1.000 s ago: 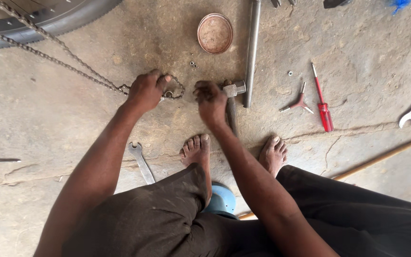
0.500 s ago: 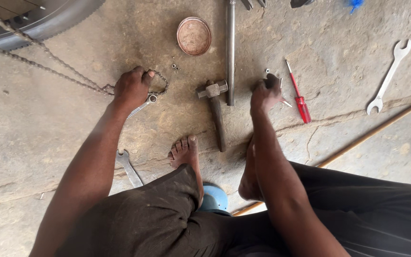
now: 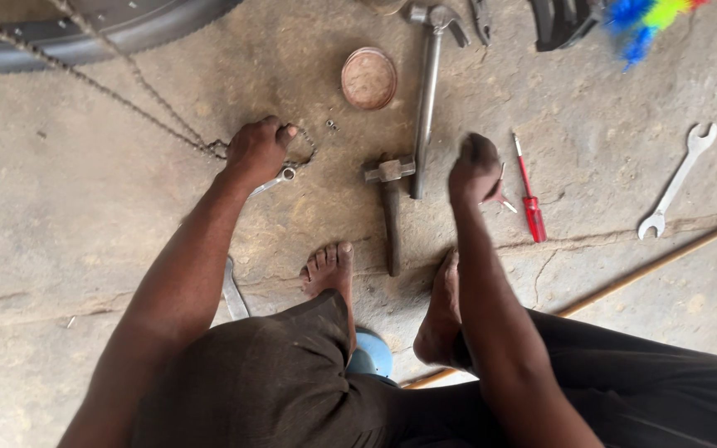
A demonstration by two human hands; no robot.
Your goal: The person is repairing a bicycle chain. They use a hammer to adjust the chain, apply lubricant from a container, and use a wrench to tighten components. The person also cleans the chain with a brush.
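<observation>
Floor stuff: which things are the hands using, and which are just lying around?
In use: chain, held down by left hand; small pliers in right hand.

Lying about: hammer, red screwdriver, spanner, round lid, long steel tool.

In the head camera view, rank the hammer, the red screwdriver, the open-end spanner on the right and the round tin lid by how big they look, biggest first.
1. Hammer, longest.
2. Open-end spanner and red screwdriver: near alike in length, too close to rank.
3. Round tin lid, shortest across, though wider than either tool.

surface: cracked concrete floor (image 3: 85, 216) | on it: hammer (image 3: 391, 207), red screwdriver (image 3: 529, 199), spanner (image 3: 674, 181), round tin lid (image 3: 368, 78), chain (image 3: 126, 95)
</observation>
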